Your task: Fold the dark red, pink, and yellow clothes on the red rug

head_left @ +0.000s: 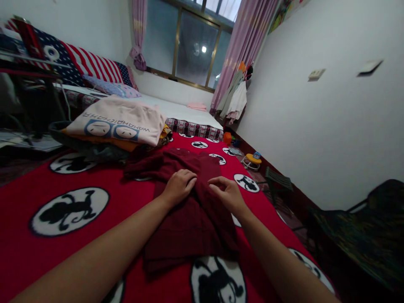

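Note:
A dark red long-sleeved top lies spread on the red blanket, one sleeve stretched out to the left and cloth folded over on its right side. My left hand rests on the middle of the top, its fingers curled together and thumb drawn in against the cloth. Just to the right, my right hand is at the top's right part with thumb and fingertips pinched close together on the fabric. The fingertips of both hands are partly hidden.
Folded clothes are piled at the left, a pale pink printed one uppermost. The red blanket has white ovals with black figures. Behind stands a bed below the window. Along the right wall are a yellow stool and a dark folding chair.

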`<action>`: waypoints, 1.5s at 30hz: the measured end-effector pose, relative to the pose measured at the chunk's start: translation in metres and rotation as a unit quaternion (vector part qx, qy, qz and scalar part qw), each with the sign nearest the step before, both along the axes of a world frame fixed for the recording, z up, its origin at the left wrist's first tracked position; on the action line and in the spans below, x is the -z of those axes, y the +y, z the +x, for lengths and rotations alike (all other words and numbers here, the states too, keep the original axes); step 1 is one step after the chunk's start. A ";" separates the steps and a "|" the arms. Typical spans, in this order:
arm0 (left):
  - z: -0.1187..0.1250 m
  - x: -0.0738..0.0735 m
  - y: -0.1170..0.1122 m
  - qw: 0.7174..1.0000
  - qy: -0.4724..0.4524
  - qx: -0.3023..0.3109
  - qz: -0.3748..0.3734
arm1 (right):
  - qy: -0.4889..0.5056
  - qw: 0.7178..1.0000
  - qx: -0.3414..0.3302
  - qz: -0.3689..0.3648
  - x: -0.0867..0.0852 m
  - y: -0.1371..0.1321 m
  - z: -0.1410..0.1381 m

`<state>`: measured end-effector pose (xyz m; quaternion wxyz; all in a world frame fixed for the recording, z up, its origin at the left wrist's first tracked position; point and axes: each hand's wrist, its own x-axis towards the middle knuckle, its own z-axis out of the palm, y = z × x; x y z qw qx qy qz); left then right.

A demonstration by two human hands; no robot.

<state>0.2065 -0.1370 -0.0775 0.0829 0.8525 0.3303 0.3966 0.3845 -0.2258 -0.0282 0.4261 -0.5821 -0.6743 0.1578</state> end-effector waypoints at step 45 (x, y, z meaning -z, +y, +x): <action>-0.005 -0.010 -0.010 0.998 0.066 0.010 -0.018 | -0.078 0.991 0.105 -0.013 0.024 0.047 0.022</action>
